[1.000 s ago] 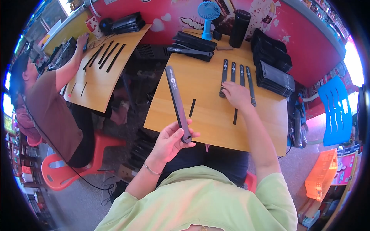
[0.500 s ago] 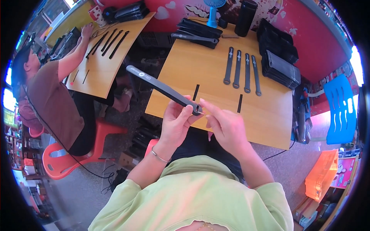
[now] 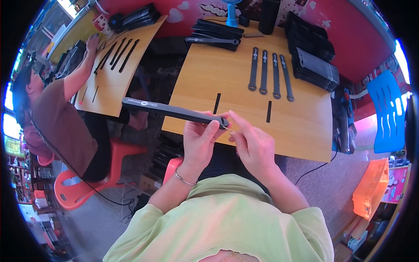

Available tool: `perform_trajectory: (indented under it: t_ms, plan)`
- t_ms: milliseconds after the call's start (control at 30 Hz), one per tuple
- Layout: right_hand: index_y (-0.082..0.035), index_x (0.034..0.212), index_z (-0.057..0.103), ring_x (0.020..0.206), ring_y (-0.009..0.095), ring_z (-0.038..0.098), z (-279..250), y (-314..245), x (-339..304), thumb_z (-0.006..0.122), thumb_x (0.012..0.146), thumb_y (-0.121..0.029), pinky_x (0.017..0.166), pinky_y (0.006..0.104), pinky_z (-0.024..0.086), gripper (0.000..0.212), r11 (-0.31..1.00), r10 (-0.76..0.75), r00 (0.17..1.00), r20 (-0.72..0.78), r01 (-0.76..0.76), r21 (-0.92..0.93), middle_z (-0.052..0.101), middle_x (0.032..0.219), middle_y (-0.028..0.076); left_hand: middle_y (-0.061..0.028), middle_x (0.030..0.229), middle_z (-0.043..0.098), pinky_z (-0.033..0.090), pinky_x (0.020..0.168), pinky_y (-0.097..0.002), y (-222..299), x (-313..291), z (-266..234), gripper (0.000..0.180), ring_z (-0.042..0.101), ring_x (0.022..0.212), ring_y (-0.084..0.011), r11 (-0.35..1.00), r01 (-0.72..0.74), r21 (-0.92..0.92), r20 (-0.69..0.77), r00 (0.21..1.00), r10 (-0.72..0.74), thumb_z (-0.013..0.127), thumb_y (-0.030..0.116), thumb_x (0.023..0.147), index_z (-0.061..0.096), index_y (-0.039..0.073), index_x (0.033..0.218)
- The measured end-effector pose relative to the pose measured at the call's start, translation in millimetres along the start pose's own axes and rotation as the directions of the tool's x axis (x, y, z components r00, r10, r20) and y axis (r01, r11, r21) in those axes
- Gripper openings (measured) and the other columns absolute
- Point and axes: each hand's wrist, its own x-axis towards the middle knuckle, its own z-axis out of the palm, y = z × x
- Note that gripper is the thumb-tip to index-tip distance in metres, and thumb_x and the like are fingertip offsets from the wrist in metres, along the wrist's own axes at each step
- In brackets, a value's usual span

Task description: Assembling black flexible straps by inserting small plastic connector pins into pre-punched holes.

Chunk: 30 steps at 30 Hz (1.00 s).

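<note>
My left hand (image 3: 198, 142) grips a small stack of dark grey hook-and-loop straps (image 3: 168, 110) near the end with the ring. The straps' long free end points left, past the table edge. At the ring end, my right hand (image 3: 254, 144) pinches a thin tan strand (image 3: 228, 129), possibly a rubber band, close to the left fingertips. Farther back on the table, several like straps (image 3: 264, 72) lie side by side. Two short black strips (image 3: 269, 112) lie flat on the wood in front of them.
Strap piles (image 3: 214, 38) and black bundles (image 3: 315, 67) stand at the back of the table (image 3: 301, 126), with a blue fan (image 3: 231, 17) and a black cylinder (image 3: 268, 17). To the left, another person (image 3: 65, 118) works at a second table. An orange crate (image 3: 370, 187) stands right.
The strap stack has swung, its free end dropping lower and farther left. Both hands stay together at the ring end, and the view has shifted slightly.
</note>
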Motion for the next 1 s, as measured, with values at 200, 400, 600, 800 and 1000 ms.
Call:
perform_trajectory:
  t_ms: [200,400,600,800,1000]
  plan:
    - [-0.016,0.126,0.054,0.056,0.018,0.06,-4.0,-1.4,1.0,0.064,0.079,-0.002,0.051,0.0297,0.046,0.05,0.996,-0.005,0.999,0.05,0.01,-0.089,0.063,0.066,0.003,-0.0144,0.101,0.064,0.054,0.088,-0.0388,-2.5,0.6,-1.2,0.024,0.061,0.104,-0.0273,1.0,-0.011,0.017,-0.015,1.0,0.012,0.059,-0.003,0.087,0.051,0.004,0.108]
    - [-0.018,0.124,0.055,0.05,0.017,0.053,8.6,4.7,-0.9,0.067,0.081,-0.011,0.045,0.0308,0.041,0.045,0.989,-0.025,0.999,-0.031,0.02,-0.147,0.051,0.055,0.001,-0.0104,0.103,0.057,0.052,0.089,-0.0379,-9.4,1.9,-3.1,0.024,0.058,0.108,-0.0299,0.941,-0.211,0.263,0.033,0.977,0.21,0.059,-0.006,0.085,0.048,0.004,0.105]
    - [-0.014,0.127,0.048,0.05,0.01,0.054,13.3,-11.7,5.7,0.05,0.093,-0.007,0.049,0.0259,0.04,0.034,0.739,0.353,0.899,0.258,-0.437,0.512,0.052,0.055,0.001,-0.0078,0.104,0.046,0.051,0.086,-0.031,-8.5,0.6,2.7,0.03,0.057,0.109,-0.0281,0.788,-0.395,0.472,0.121,0.914,0.386,0.059,-0.009,0.084,0.043,0.002,0.107]
    - [-0.008,0.127,0.048,0.055,0.006,0.052,15.4,-21.2,15.2,0.045,0.094,-0.003,0.051,0.0205,0.039,0.033,0.347,0.397,0.801,0.447,-0.582,0.735,0.055,0.062,0.002,-0.0086,0.104,0.043,0.051,0.084,-0.0319,-4.3,5.8,-3.1,0.031,0.058,0.107,-0.0299,0.596,-0.564,0.571,0.254,0.812,0.526,0.059,-0.007,0.084,0.042,0.002,0.109]
    - [-0.013,0.124,0.05,0.061,0.007,0.058,30.3,0.6,10.6,0.047,0.094,-0.004,0.052,0.0245,0.043,0.031,0.992,-0.072,0.997,0.011,0.07,0.106,0.054,0.061,0.002,-0.0097,0.103,0.044,0.05,0.085,-0.0344,2.3,5.7,-8.1,0.032,0.058,0.105,-0.0321,0.4,-0.659,0.637,0.419,0.732,0.537,0.058,-0.008,0.084,0.043,0.003,0.109]
